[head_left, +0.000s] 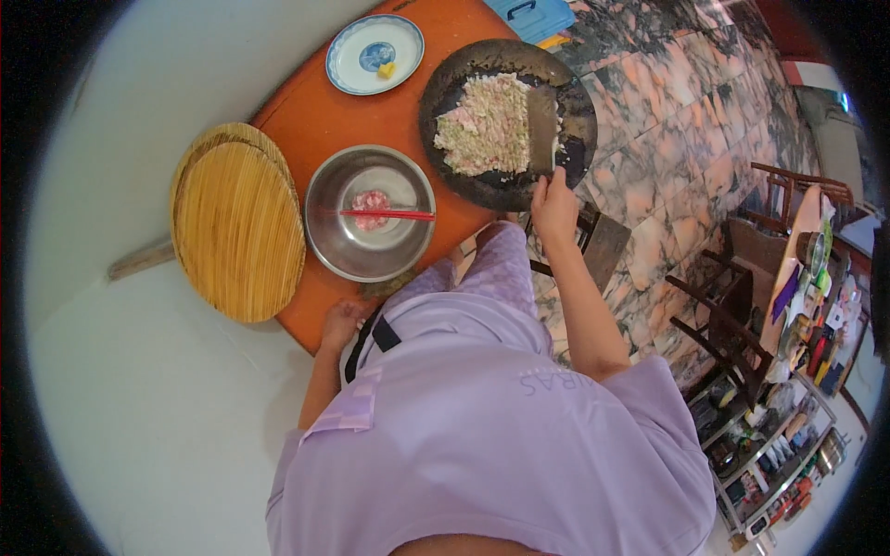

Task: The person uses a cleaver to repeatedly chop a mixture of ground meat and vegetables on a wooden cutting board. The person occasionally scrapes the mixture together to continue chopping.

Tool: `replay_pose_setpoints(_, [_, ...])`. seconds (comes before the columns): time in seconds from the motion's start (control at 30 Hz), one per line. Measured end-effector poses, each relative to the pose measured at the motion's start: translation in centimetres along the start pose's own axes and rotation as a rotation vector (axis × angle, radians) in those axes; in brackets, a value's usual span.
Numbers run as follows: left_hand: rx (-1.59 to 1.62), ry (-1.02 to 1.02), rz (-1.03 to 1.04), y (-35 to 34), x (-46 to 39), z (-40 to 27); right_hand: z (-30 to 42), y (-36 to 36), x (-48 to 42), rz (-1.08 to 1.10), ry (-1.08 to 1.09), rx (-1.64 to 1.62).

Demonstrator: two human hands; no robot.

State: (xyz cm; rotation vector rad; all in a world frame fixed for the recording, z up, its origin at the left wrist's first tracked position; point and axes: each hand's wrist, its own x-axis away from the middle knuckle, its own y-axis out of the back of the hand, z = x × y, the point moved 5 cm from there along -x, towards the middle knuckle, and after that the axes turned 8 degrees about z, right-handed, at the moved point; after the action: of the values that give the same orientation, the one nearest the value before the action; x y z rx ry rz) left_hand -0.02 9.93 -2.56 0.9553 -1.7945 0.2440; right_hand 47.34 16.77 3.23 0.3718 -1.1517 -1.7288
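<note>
My right hand (556,208) grips the handle of a cleaver (542,132). Its broad dark blade lies over the right part of a spread of minced meat (483,125), which looks pale pink with greenish bits. The mince covers the middle of a round, dark, worn chopping board (445,184). By the near left edge of the orange table (288,121) is my left hand (341,324), low beside my clothing; its fingers are partly hidden. Between the hands stands a stainless steel bowl (327,243). Inside it sit a small lump of pink mince (372,201) and red chopsticks (400,215).
A blue-rimmed white plate (351,52) holds a small yellow piece (386,70), perhaps ginger. Left of the bowl, a round wooden lid or board (236,229) overhangs the table beside the wall. A blue plastic case (532,21) is at the far end. Wooden chairs (730,320) stand right.
</note>
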Motion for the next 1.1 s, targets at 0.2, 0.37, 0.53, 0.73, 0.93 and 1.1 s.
replay_pose_setpoints(0.2, [0.135,-0.071,0.022,0.2,-2.2,3.8,-0.3,-2.1,-0.9,0.086,-0.022,0.062])
replay_pose_setpoints(0.37, [-0.122,-0.128,-0.044,0.5,-0.5,0.0,1.5,1.3,-0.4,0.057,-0.064,-0.016])
replay_pose_setpoints(0.53, [-0.337,-0.153,0.012,0.6,-2.2,2.7,-1.1,-2.8,-0.3,0.085,-0.088,0.036])
replay_pose_setpoints(0.73, [0.123,-0.116,0.052,0.2,-2.1,4.0,-5.7,-2.4,2.2,-0.139,-0.132,-0.507])
replay_pose_setpoints(0.93, [-0.033,-0.043,-0.003,0.7,-1.3,2.8,-11.0,-0.8,5.1,-0.213,-0.27,-0.944])
replay_pose_setpoints(1.1, [-0.059,-0.004,0.038,1.0,-2.0,3.2,-12.4,-1.4,5.4,-0.185,-0.335,-1.047])
